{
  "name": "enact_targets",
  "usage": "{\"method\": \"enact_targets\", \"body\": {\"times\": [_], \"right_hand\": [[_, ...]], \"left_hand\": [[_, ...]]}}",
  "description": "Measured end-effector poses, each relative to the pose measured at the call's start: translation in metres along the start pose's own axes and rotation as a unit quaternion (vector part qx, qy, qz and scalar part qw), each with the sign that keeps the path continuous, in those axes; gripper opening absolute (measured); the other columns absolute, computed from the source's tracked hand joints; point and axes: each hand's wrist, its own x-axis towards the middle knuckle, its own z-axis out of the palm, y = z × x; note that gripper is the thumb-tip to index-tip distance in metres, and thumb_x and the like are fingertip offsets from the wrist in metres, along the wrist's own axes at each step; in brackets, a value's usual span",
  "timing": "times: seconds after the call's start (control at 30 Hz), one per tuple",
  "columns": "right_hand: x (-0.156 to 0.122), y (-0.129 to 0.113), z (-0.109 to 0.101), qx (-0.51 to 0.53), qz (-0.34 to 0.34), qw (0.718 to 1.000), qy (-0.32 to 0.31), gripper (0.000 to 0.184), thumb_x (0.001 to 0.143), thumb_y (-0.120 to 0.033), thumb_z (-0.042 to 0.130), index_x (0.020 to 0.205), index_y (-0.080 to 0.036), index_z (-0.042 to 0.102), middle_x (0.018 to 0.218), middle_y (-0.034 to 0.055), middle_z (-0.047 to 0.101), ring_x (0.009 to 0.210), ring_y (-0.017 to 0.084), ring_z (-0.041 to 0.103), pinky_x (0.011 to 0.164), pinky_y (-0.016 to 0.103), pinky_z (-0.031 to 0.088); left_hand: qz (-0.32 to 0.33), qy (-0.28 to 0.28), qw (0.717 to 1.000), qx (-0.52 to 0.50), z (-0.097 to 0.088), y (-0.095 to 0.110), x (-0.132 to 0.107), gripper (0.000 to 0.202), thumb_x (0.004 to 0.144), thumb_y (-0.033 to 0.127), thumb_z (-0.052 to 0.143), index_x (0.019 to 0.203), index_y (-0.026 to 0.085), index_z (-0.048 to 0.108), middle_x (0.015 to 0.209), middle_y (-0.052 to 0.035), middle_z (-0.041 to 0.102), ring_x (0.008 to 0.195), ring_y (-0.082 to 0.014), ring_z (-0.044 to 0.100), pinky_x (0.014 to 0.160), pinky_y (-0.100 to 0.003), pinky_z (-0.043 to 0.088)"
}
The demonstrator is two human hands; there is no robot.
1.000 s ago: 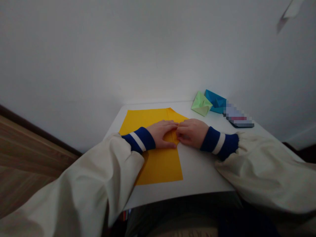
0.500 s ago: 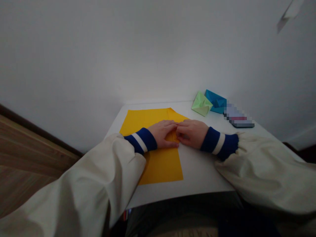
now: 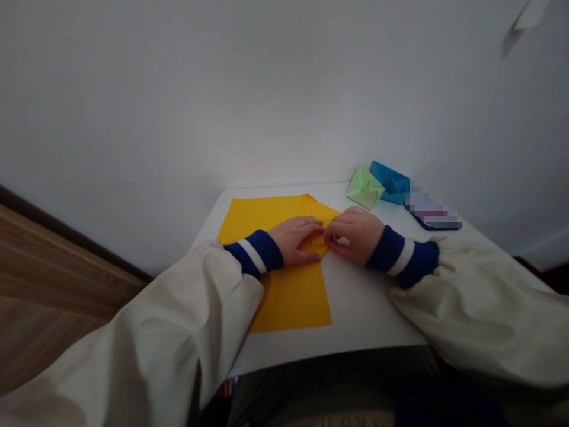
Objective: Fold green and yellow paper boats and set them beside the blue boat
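Observation:
A large sheet of yellow paper (image 3: 293,299) lies on the white table, with a folded part along its right side. Across its middle rests my left hand (image 3: 299,240), open, fingers and thumb spread toward the fold. My right hand (image 3: 355,236) is closed at the paper's right edge, thumb and fingers curled together in a pinch on the folded part. The fingertips cover the spot where they meet the paper. A narrow gap separates the two hands.
Toward the back right of the white table (image 3: 355,317) lie a light green folded paper (image 3: 365,187), a blue folded paper (image 3: 391,182) and a phone-like flat object (image 3: 433,207), partly pixelated. Behind stands a grey-white wall (image 3: 284,89). Wooden boards (image 3: 57,267) are at the left.
My right hand has moved slightly right and its knuckles have risen, opening a gap between the hands. My left hand stays in place on the yellow paper.

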Motion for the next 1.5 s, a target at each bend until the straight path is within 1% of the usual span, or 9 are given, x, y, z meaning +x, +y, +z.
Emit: {"method": "enact_targets", "body": {"times": [0.13, 0.3, 0.47, 0.7, 0.9, 1.13, 1.27, 1.37, 1.5], "right_hand": [[-0.001, -0.001, 0.001, 0.017, -0.097, 0.995, 0.005, 0.017, 0.081, -0.027, 0.050, 0.074, -0.022, 0.065, 0.073, -0.0007, 0.066, 0.069, 0.013, 0.056, 0.067, 0.029, 0.033], [-0.001, -0.002, 0.002, 0.039, -0.136, 0.990, -0.011, 0.017, 0.082, -0.026, 0.050, 0.079, -0.022, 0.067, 0.075, 0.0010, 0.065, 0.070, 0.013, 0.053, 0.065, 0.028, 0.037], [-0.002, -0.005, -0.003, 0.058, -0.135, 0.989, -0.032, 0.019, 0.082, -0.027, 0.050, 0.080, -0.023, 0.068, 0.081, 0.0014, 0.066, 0.075, 0.013, 0.054, 0.068, 0.027, 0.040], [0.000, 0.004, -0.005, -0.024, -0.087, 0.994, -0.058, 0.031, 0.084, -0.030, 0.045, 0.065, -0.018, 0.066, 0.075, 0.0049, 0.066, 0.069, 0.014, 0.054, 0.063, 0.028, 0.040], [-0.001, 0.008, -0.007, -0.041, -0.048, 0.994, -0.088, 0.033, 0.086, -0.031, 0.044, 0.066, -0.017, 0.066, 0.074, 0.0064, 0.065, 0.067, 0.014, 0.054, 0.062, 0.028, 0.040], [0.000, -0.008, -0.007, 0.007, -0.099, 0.994, -0.052, 0.026, 0.084, -0.028, 0.046, 0.072, -0.019, 0.067, 0.083, 0.0036, 0.066, 0.071, 0.013, 0.054, 0.066, 0.028, 0.041], [0.002, -0.013, -0.006, 0.037, -0.127, 0.990, -0.055, 0.023, 0.083, -0.027, 0.047, 0.081, -0.020, 0.068, 0.085, 0.0042, 0.066, 0.076, 0.014, 0.056, 0.068, 0.028, 0.042], [0.002, -0.014, -0.007, 0.060, -0.132, 0.987, -0.067, 0.024, 0.083, -0.027, 0.046, 0.084, -0.021, 0.069, 0.086, 0.0036, 0.066, 0.078, 0.014, 0.056, 0.070, 0.028, 0.043], [0.002, -0.011, -0.008, 0.051, -0.113, 0.990, -0.074, 0.025, 0.084, -0.028, 0.046, 0.080, -0.022, 0.070, 0.082, 0.0024, 0.066, 0.076, 0.013, 0.055, 0.070, 0.027, 0.042]], "left_hand": [[0.000, 0.012, 1.000, 0.003, 0.001, 0.000, 0.000, 0.056, 0.077, 0.046, 0.059, 0.120, 0.011, 0.049, 0.132, -0.0157, 0.047, 0.124, -0.0267, 0.041, 0.106, -0.044, 0.030], [0.002, 0.012, 1.000, 0.002, 0.002, -0.001, 0.000, 0.056, 0.079, 0.046, 0.057, 0.122, 0.010, 0.048, 0.132, -0.0155, 0.047, 0.124, -0.0256, 0.041, 0.106, -0.042, 0.031], [0.003, 0.008, 1.000, -0.002, 0.001, -0.002, 0.001, 0.052, 0.079, 0.041, 0.057, 0.121, 0.011, 0.049, 0.132, -0.0153, 0.048, 0.125, -0.0252, 0.041, 0.106, -0.043, 0.030], [-0.004, 0.004, 1.000, -0.006, 0.001, -0.001, -0.002, 0.052, 0.079, 0.040, 0.057, 0.121, 0.010, 0.049, 0.134, -0.0158, 0.046, 0.125, -0.0264, 0.040, 0.107, -0.044, 0.028], [-0.012, 0.008, 1.000, -0.006, -0.001, 0.002, -0.005, 0.051, 0.080, 0.036, 0.055, 0.123, 0.010, 0.048, 0.133, -0.0155, 0.046, 0.126, -0.0263, 0.039, 0.107, -0.044, 0.028], [0.000, 0.017, 1.000, 0.008, 0.001, -0.004, -0.001, 0.041, 0.082, 0.031, 0.052, 0.119, 0.012, 0.049, 0.131, -0.0144, 0.048, 0.124, -0.0242, 0.041, 0.107, -0.043, 0.029], [0.010, 0.029, 0.999, 0.018, 0.004, -0.007, 0.002, 0.035, 0.084, 0.027, 0.049, 0.117, 0.014, 0.050, 0.130, -0.0126, 0.049, 0.123, -0.0228, 0.043, 0.106, -0.042, 0.030], [0.013, 0.035, 0.999, 0.022, 0.006, -0.008, 0.002, 0.032, 0.085, 0.026, 0.047, 0.115, 0.015, 0.051, 0.129, -0.0118, 0.050, 0.122, -0.0219, 0.043, 0.106, -0.042, 0.030], [0.011, 0.030, 0.999, 0.024, 0.007, -0.007, 0.002, 0.032, 0.085, 0.025, 0.047, 0.114, 0.013, 0.052, 0.129, -0.0130, 0.050, 0.122, -0.0228, 0.043, 0.106, -0.042, 0.030]]}}
